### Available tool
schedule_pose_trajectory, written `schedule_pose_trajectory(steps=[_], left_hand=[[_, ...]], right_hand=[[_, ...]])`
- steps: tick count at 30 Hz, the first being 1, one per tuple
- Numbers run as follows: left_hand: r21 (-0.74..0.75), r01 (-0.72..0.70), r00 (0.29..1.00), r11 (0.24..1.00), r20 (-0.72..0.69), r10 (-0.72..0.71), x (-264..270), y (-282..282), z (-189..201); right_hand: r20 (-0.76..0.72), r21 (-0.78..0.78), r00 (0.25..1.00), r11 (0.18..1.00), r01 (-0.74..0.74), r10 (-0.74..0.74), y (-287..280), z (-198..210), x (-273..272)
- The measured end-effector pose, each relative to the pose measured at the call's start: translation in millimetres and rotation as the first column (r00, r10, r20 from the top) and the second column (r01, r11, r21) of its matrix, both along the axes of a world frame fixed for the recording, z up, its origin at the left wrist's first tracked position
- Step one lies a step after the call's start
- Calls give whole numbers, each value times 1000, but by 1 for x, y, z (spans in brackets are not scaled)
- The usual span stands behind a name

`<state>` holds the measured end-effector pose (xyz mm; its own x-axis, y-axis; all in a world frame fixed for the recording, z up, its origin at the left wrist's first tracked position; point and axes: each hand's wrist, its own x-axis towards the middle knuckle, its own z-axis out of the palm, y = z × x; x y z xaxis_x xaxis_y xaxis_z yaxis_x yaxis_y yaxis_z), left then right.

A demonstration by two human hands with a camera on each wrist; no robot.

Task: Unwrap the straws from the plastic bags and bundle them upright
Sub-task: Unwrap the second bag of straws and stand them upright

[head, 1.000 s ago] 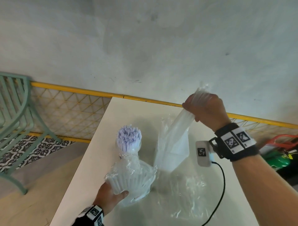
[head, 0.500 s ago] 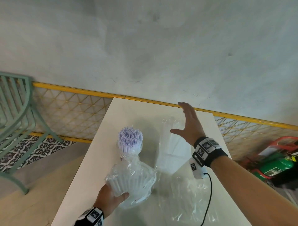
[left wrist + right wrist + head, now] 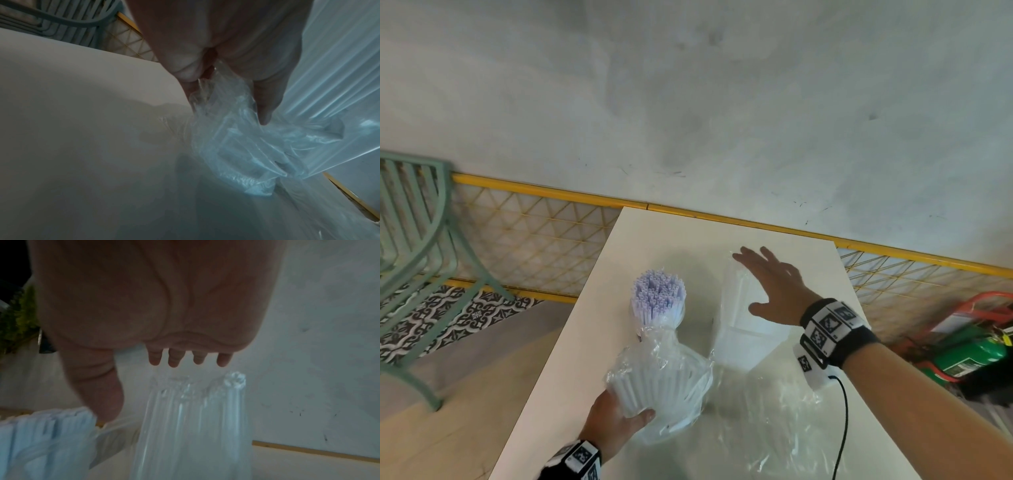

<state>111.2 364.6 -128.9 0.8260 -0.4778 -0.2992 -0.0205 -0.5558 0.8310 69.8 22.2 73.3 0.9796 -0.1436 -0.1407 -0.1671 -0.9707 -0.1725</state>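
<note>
Under my spread right hand (image 3: 774, 291) the bagged straws (image 3: 739, 308) stand; left hand (image 3: 616, 419) grips its straw bundle (image 3: 659, 377). I'd close gently round the top.

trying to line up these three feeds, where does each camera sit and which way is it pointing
Head: worn on the head, looking forward and down at the white table; shows both forearms, the left hand gripping the bagged straw bundle, and the open right hand.
Left wrist: looks along the left hand at the crumpled plastic bag its fingers pinch; palm and fingers show.
Right wrist: looks along the right hand toward the wall, at the standing clear bag; palm and fingertips show.
Shared: head and right wrist both show the standing clear bag.
</note>
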Motion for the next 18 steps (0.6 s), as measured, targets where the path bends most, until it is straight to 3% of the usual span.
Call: schedule_pose_trajectory(steps=[5,8,12,18], left_hand=[[-5,0,1000,1000,12,0,0,0,1],[5,-11,1000,1000,22,10,0,0,2],[-5,4,1000,1000,12,-4,-1,0,5],[-6,2,1000,1000,16,-2,0,2,3]], right_hand=[[84,-67,991,992,105,-100,-9,16,-22],[-64,-7,992,994,112,-113,-7,16,-31],[-290,-56,950,993,100,-112,-4,7,-33],[-339,-41,931,990,132,-138,2,4,-23]])
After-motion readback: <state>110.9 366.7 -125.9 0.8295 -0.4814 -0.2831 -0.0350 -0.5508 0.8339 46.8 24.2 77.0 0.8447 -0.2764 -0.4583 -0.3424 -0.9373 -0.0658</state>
